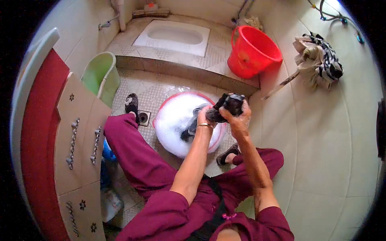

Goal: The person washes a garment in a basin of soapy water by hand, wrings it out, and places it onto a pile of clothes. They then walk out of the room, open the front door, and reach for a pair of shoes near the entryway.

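My left hand [204, 116], with a bangle at its wrist, grips the near end of a wet black cloth [230, 105]. My right hand [240, 117] is closed around the bunched upper part of the same cloth. Its exact kind I cannot make out. The hands are close together above the right rim of a round basin [174, 150] with a reddish-pink edge, filled with white suds. Another dark cloth [188, 131] lies partly sunk in the foam, and part of it is hidden behind my left hand.
A red bucket [246, 60] stands on the raised step near a squat toilet [173, 35]. At left are a pale green bin [100, 76] and a cabinet [80, 160]. A mop [317, 60] leans on the right wall. A floor drain [143, 117] lies left of the basin.
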